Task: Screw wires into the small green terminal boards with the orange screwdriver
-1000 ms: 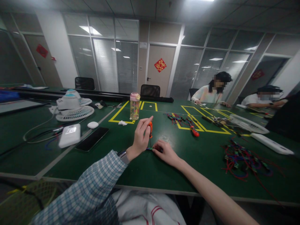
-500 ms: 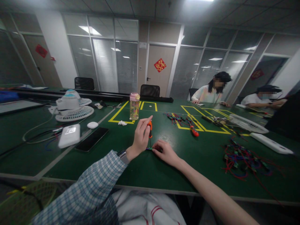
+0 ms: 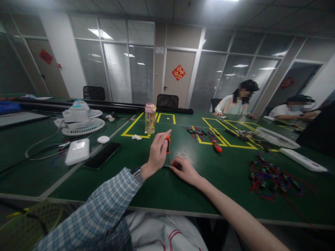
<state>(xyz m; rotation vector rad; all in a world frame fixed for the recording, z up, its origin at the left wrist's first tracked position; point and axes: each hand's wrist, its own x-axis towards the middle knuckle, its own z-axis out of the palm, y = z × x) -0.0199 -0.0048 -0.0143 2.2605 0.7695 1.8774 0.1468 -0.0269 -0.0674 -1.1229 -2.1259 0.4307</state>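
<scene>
My left hand (image 3: pixel 157 150) is closed around the orange and black handle of a screwdriver (image 3: pixel 168 143), its index finger lying along the top. The screwdriver stands almost upright, and its thin shaft points down at a small green circuit board (image 3: pixel 166 166) on the table. With thumb and fingers pinched, my right hand (image 3: pixel 184 169) holds the board's right end against the tabletop. My fingers hide part of the board, and the exact contact of the tip is too small to make out.
On the green table (image 3: pixel 125 188), a wire bundle (image 3: pixel 272 177) lies right, another (image 3: pixel 196 132) further back beside a red-handled tool (image 3: pixel 216 146). A bottle (image 3: pixel 150 120) stands ahead. Leftward are a phone (image 3: pixel 103 156), a white power bank (image 3: pixel 77 151) and a fan (image 3: pixel 81 120). Two people sit far right.
The screwdriver handle has turned or tilted very slightly in my left hand. My right hand and the board stay in place.
</scene>
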